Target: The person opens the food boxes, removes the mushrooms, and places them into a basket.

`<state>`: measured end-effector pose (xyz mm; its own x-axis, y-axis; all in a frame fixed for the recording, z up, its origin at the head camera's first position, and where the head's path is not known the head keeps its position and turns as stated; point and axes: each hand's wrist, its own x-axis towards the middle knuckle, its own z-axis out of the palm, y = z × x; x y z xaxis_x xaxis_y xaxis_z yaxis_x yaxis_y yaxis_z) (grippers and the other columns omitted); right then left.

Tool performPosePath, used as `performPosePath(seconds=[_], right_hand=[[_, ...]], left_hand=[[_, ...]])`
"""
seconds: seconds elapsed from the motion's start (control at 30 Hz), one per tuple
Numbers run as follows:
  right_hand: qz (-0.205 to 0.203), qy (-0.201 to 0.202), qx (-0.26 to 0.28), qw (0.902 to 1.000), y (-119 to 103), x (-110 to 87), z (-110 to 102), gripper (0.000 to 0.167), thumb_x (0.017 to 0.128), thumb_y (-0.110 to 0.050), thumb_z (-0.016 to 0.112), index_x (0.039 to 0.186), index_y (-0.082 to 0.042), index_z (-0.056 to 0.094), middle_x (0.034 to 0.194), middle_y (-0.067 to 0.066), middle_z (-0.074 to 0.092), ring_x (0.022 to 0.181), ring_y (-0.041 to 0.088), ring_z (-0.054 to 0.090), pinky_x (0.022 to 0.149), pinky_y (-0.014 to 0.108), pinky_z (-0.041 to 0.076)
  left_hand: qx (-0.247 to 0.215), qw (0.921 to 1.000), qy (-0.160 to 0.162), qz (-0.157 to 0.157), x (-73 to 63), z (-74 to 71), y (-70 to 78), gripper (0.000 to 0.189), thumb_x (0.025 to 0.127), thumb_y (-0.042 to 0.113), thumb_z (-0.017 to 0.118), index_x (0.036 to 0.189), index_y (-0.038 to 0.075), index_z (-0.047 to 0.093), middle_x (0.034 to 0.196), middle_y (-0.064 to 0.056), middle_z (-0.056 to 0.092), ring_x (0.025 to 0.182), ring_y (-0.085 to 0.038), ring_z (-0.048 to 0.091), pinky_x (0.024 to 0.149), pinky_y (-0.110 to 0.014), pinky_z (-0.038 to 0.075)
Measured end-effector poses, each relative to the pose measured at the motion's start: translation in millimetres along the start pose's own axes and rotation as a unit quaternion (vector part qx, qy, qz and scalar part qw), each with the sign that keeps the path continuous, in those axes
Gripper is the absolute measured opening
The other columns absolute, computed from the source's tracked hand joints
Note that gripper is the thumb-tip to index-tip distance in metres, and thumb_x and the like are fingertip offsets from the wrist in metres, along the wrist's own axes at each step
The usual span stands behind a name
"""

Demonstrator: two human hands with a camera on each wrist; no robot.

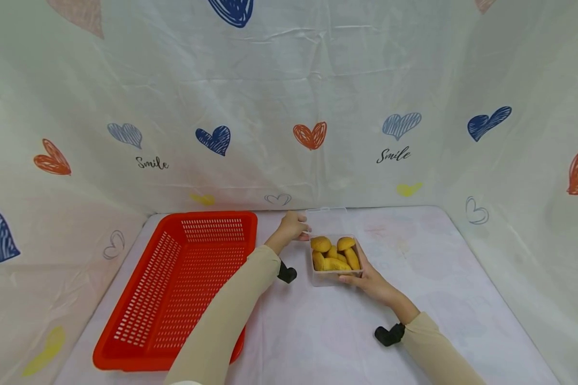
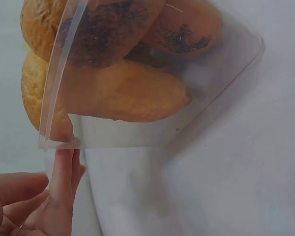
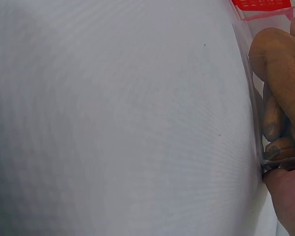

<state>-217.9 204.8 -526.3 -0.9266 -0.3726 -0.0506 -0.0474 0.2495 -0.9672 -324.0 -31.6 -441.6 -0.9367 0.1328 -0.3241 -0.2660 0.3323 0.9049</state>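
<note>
A clear plastic container [image 1: 324, 279] stands on the white-covered table [image 1: 443, 267], near the back edge and a little right of the middle, filled with yellow-brown mushrooms [image 1: 336, 264] that crowd one another, some upright with rounded caps and one lying along the front. Its transparent lid [image 1: 326, 220] is open and extends behind the box. The right hand [image 1: 373, 282] grips the container at its right side, the thumb along the front wall and the fingers around the right wall. The left hand [image 1: 291, 227] is at the back left corner, thumb and fingers apart in the left wrist view, with a fingertip touching the container's edge; whether the hand pinches the lid's rim I cannot tell. Through the clear wall, dark patches show on the mushrooms. To the left stands a red slotted plastic basket [image 1: 202, 267], well apart from the container, with the left sleeve [image 1: 226, 315] crossing over its right side. Both sleeves are beige, and a black device [image 1: 389, 335] shows at each wrist. Behind the table hangs a pale curtain [image 1: 270, 80] printed with hearts and the word "Smile".
</note>
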Motion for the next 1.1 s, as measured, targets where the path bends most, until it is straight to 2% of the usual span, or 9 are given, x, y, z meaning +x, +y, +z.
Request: performPosePath(seconds=[0.2,0.37,0.53,0.6,0.67,0.73,0.87,0.97,1.1], right_hand=[[-0.002,-0.003,0.003,1.0,-0.6,-0.1,-0.2,0.106,0.096,-0.019,0.069,0.158,-0.027,-0.016,0.165,0.01,-0.016,0.149,0.036,-0.012,0.114,0.065,-0.005],[-0.006,-0.004,0.005,1.0,-0.1,0.0,-0.4,0.106,0.096,-0.019,0.07,0.159,-0.028,-0.015,0.165,0.01,-0.015,0.149,0.036,-0.011,0.114,0.065,-0.004],[-0.004,-0.003,0.007,1.0,-0.1,-0.7,-0.9,0.106,0.095,-0.018,0.07,0.159,-0.026,-0.015,0.165,0.011,-0.015,0.149,0.037,-0.012,0.114,0.066,-0.004],[-0.004,-0.004,0.006,1.0,-0.1,-0.9,-1.0,0.106,0.095,-0.018,0.07,0.159,-0.025,-0.015,0.165,0.011,-0.016,0.149,0.038,-0.012,0.113,0.066,-0.004],[-0.005,-0.005,0.006,1.0,-0.2,-1.1,-1.1,0.106,0.095,-0.018,0.07,0.159,-0.025,-0.015,0.164,0.012,-0.016,0.149,0.038,-0.012,0.113,0.067,-0.004],[-0.008,-0.004,0.007,0.9999,0.1,-0.8,-0.9,0.106,0.095,-0.018,0.07,0.159,-0.025,-0.015,0.164,0.012,-0.016,0.149,0.038,-0.011,0.113,0.066,-0.003],[-0.012,-0.004,0.01,0.9999,1.4,0.6,-0.6,0.106,0.096,-0.018,0.07,0.159,-0.026,-0.015,0.165,0.011,-0.015,0.149,0.037,-0.011,0.114,0.066,-0.003],[-0.015,-0.005,0.012,0.9998,2.2,1.4,-0.7,0.105,0.096,-0.018,0.069,0.159,-0.025,-0.014,0.165,0.011,-0.015,0.149,0.037,-0.01,0.114,0.065,-0.003],[-0.014,-0.002,0.009,0.9999,3.0,1.0,-1.0,0.105,0.095,-0.018,0.07,0.159,-0.025,-0.014,0.165,0.011,-0.013,0.149,0.037,-0.008,0.114,0.066,-0.003]], left_hand=[[-0.003,1.0,0.001,0.004,-0.6,-0.6,-0.3,0.045,0.096,-0.006,0.059,0.139,-0.01,0.05,0.109,-0.024,0.069,0.056,-0.011,0.063,0.07,-0.03,0.06],[0.01,0.9993,-0.002,0.035,-3.7,-1.9,0.2,0.045,0.097,-0.005,0.056,0.141,-0.01,0.048,0.112,-0.028,0.067,0.054,-0.012,0.064,0.066,-0.028,0.059],[0.077,0.9953,-0.005,0.058,-9.1,-3.5,5.2,0.045,0.101,0.006,0.056,0.142,-0.009,0.047,0.121,-0.028,0.064,0.061,-0.017,0.069,0.067,-0.028,0.059],[0.128,0.9898,-0.001,0.063,-13.7,-5.5,10.1,0.046,0.101,0.012,0.058,0.142,-0.007,0.048,0.127,-0.025,0.062,0.066,-0.02,0.071,0.073,-0.029,0.059],[0.179,0.981,0.002,0.074,-18.6,-8.2,15.1,0.047,0.102,0.018,0.059,0.142,-0.004,0.05,0.123,-0.025,0.064,0.071,-0.024,0.071,0.077,-0.032,0.058],[0.218,0.9707,0.013,0.1,-22.9,-11.5,19.2,0.046,0.101,0.022,0.06,0.14,-0.001,0.055,0.12,-0.021,0.067,0.08,-0.025,0.071,0.081,-0.032,0.057],[0.22,0.9577,0.018,0.185,-27.3,-19.2,22.7,0.04,0.098,0.025,0.066,0.132,0.005,0.064,0.112,-0.015,0.071,0.101,-0.026,0.067,0.085,-0.035,0.055],[0.19,0.9505,-0.021,0.245,-28.2,-24.3,22.0,0.039,0.095,0.023,0.071,0.13,0.007,0.066,0.119,-0.012,0.069,0.109,-0.025,0.065,0.09,-0.034,0.054],[0.172,0.9389,-0.107,0.279,-27.3,-27.7,17.5,0.045,0.092,0.019,0.075,0.134,0.009,0.063,0.13,-0.009,0.064,0.116,-0.023,0.06,0.097,-0.031,0.051]])
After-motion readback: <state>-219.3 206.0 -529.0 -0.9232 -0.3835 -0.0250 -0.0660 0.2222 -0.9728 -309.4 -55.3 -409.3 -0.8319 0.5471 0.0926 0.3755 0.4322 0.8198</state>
